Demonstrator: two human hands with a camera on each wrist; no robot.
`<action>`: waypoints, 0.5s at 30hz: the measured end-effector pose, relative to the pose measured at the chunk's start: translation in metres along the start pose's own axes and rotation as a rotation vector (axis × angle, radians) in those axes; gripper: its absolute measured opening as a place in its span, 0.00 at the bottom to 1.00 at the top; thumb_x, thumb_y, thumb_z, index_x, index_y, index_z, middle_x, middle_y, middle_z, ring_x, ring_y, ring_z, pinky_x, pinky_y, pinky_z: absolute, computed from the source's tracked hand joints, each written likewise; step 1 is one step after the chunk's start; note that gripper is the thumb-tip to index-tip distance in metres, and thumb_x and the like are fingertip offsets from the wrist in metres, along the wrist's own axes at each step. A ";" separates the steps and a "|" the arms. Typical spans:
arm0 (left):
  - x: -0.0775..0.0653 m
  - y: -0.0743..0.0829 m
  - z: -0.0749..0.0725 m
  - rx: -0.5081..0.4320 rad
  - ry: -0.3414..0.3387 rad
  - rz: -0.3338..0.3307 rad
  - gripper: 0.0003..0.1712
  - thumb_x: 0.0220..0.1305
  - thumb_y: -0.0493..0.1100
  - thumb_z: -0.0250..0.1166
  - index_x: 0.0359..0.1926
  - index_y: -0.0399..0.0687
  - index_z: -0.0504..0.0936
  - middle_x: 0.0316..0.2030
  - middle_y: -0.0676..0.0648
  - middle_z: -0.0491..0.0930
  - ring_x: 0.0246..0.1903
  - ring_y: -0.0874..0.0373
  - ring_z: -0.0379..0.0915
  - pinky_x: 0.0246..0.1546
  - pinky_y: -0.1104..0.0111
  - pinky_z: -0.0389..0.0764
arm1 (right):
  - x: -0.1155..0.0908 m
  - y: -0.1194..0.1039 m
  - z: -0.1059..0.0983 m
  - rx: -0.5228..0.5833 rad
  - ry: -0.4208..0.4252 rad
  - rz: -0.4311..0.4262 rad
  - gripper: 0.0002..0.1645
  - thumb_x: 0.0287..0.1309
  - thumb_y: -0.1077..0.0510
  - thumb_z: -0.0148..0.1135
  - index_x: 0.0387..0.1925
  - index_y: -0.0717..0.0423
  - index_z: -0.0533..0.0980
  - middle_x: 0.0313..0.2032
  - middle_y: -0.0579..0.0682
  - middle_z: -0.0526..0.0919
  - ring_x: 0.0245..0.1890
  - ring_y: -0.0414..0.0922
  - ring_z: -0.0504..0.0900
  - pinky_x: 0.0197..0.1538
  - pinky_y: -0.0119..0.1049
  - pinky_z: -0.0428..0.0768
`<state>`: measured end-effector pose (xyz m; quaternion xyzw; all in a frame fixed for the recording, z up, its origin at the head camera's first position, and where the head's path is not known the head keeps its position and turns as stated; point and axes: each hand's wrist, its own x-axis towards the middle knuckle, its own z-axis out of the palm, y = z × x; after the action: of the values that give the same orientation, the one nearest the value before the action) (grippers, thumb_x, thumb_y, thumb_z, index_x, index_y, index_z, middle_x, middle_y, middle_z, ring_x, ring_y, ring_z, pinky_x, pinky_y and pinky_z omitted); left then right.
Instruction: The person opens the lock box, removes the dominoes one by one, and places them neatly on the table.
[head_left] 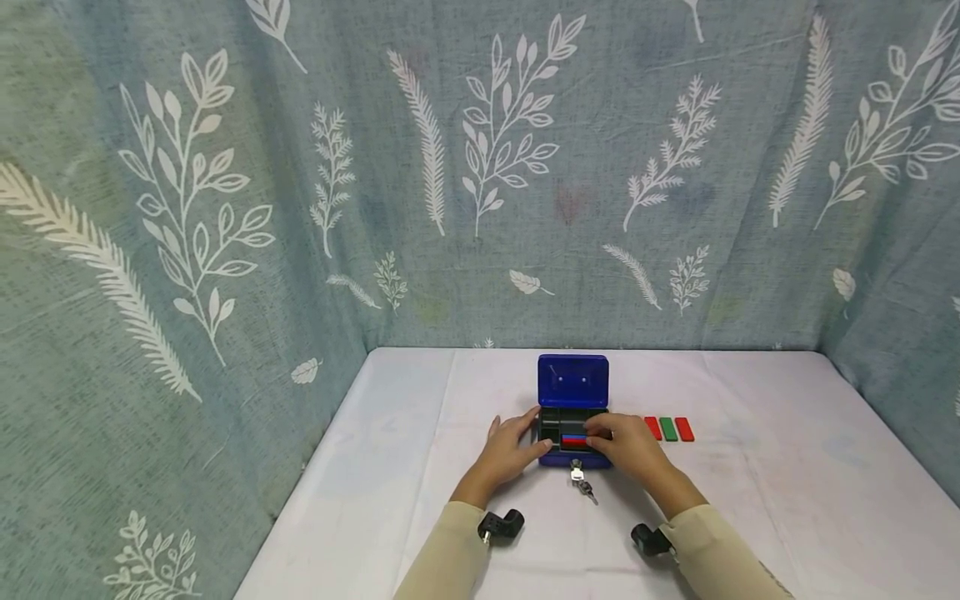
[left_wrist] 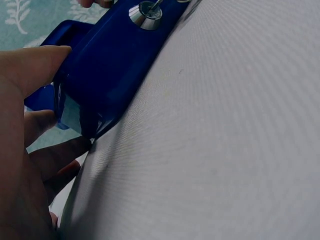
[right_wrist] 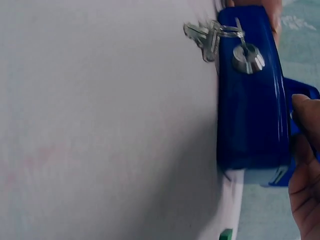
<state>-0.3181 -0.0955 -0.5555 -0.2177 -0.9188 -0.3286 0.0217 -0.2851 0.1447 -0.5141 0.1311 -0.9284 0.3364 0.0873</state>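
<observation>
A blue cash box (head_left: 555,459) stands on the table with its lid (head_left: 573,382) raised, showing a dark tray (head_left: 551,417) with compartments. My left hand (head_left: 506,454) grips the box's left side, thumb on the front rim and the other fingers along the side wall. Over the tray's right part, my right hand (head_left: 630,442) has its thumb and fingertips at the right end of a red block (head_left: 573,444) and a blue block (head_left: 573,437). Whether it pinches one is hidden. Keys (right_wrist: 210,39) hang from the front lock (right_wrist: 248,60).
Right of the box, partly behind my right hand, lie a green block (head_left: 668,429) between two red blocks (head_left: 684,429) on the white tablecloth (head_left: 780,467). A patterned curtain (head_left: 480,275) rises behind the table's far edge and along both sides.
</observation>
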 end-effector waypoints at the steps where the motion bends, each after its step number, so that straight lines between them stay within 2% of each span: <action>1: 0.000 0.000 0.000 0.001 -0.001 0.002 0.42 0.63 0.66 0.58 0.73 0.54 0.63 0.64 0.50 0.71 0.65 0.50 0.64 0.70 0.48 0.39 | 0.000 -0.002 0.001 -0.006 -0.008 -0.006 0.12 0.52 0.60 0.73 0.40 0.51 0.85 0.32 0.40 0.83 0.33 0.39 0.78 0.43 0.42 0.82; 5: -0.001 0.000 -0.001 -0.002 0.002 0.008 0.42 0.63 0.66 0.57 0.73 0.53 0.63 0.64 0.49 0.72 0.65 0.50 0.64 0.70 0.48 0.39 | 0.003 -0.009 0.005 -0.054 -0.015 -0.042 0.11 0.52 0.60 0.73 0.40 0.50 0.85 0.33 0.39 0.83 0.33 0.39 0.78 0.44 0.43 0.82; 15: 0.000 -0.001 -0.001 -0.013 0.014 0.024 0.41 0.63 0.65 0.58 0.72 0.53 0.64 0.64 0.49 0.72 0.64 0.50 0.65 0.70 0.46 0.40 | 0.009 -0.013 0.010 -0.136 -0.010 -0.202 0.09 0.50 0.62 0.74 0.35 0.49 0.85 0.32 0.39 0.84 0.34 0.39 0.81 0.43 0.40 0.81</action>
<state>-0.3186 -0.0965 -0.5550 -0.2267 -0.9138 -0.3357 0.0305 -0.2906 0.1264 -0.5117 0.2192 -0.9316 0.2617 0.1249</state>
